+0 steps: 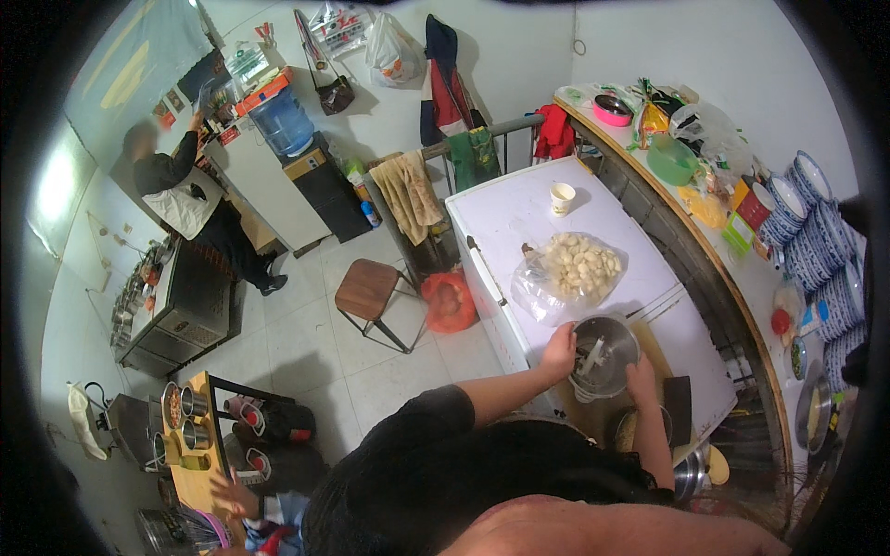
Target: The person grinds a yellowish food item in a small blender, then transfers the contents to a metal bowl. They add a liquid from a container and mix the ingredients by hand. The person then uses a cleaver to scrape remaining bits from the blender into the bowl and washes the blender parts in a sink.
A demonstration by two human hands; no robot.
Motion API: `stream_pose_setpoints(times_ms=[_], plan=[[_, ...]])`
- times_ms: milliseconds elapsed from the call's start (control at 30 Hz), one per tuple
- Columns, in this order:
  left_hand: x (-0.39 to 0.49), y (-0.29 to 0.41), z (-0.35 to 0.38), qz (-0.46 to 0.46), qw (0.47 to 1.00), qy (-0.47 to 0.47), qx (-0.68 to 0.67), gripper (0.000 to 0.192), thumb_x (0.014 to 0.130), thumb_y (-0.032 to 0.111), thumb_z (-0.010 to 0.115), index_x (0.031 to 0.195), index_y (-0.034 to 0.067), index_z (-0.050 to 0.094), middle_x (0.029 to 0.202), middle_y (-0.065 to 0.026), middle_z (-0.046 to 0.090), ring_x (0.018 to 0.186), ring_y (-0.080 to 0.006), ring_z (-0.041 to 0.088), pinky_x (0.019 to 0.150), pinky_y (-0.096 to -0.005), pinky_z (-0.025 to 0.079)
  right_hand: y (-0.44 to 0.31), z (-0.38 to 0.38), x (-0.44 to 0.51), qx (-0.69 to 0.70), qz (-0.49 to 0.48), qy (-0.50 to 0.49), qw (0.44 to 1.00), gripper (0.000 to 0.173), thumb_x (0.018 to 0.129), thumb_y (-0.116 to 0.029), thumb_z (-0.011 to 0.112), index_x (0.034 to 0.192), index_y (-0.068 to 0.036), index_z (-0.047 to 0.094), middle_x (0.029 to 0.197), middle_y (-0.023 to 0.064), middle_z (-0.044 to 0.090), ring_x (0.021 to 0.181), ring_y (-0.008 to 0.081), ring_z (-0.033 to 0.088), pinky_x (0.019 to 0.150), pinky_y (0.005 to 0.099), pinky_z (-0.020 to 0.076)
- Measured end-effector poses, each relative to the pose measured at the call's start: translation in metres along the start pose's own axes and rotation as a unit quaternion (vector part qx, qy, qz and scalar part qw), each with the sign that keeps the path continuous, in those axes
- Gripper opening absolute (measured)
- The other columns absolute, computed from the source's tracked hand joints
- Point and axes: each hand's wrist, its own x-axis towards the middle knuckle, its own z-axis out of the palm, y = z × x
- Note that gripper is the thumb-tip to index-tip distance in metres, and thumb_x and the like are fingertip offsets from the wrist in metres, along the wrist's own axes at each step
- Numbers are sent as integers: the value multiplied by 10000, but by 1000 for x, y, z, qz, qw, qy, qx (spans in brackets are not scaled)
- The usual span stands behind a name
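My left hand [559, 354] grips the left rim of a clear blender jar or bowl [612, 372], and my right hand [641, 381] holds its right side. A pale blade or shaft stands inside the container. Below it lies a wooden cutting board [650, 347] on the white chest freezer [500, 201]. A clear plastic bag [539, 295] full of peeled garlic cloves [580, 267] rests just beyond the container. Farther back stands a paper cup [562, 199]. A dark cleaver-like blade [677, 410] lies to the right of my right hand.
A wooden stool [366, 288] and a red bag [447, 302] stand left of the freezer. Stacked patterned bowls [827, 236] line the curved counter [730, 278] at right. A person [177, 187] stands at the far left; another person's hand [236, 495] shows at the lower left.
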Motion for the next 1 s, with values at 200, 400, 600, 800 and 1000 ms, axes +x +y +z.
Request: stream_pose_setpoints(times_ms=[200,400,600,800,1000], plan=[[1,2,-1,-33,999,-30,-30,327,989,140,441,1269,-14,510,1231,-259,565,1164,-420,528,998,-447,422,-6,-5,-1,29,21,-20,999,371,832,-138,494,1153,44,528,1080,291,621,1040,459,584,894,500,449],[3,-5,4,-17,1000,-6,-17,324,987,137,452,1268,-11,515,1226,-256,567,1162,-421,527,1001,-448,421,-7,-4,-1,22,-9,2,1000,371,830,-141,490,1146,49,533,1044,284,628,1021,454,590,889,492,454],[2,-8,6,-13,1000,-5,-8,330,992,141,451,1278,-13,510,1220,-255,566,1160,-420,525,1011,-441,416,-13,-6,-5,39,10,-14,999,382,828,-145,491,1160,35,546,1082,278,624,1040,457,584,898,484,452],[1,-6,6,-19,1000,0,-3,337,992,141,453,1288,-11,501,1227,-253,562,1164,-418,521,1015,-439,414,-15,-4,-7,45,-2,8,999,362,833,-121,486,1153,35,549,1074,267,623,1037,445,587,905,476,451],[2,-6,6,-18,1000,-6,5,338,988,138,463,1288,-13,499,1239,-250,558,1171,-414,521,1020,-442,412,2,3,0,35,-20,16,999,363,833,-99,497,1165,39,543,1071,269,625,1025,448,594,896,484,458]])
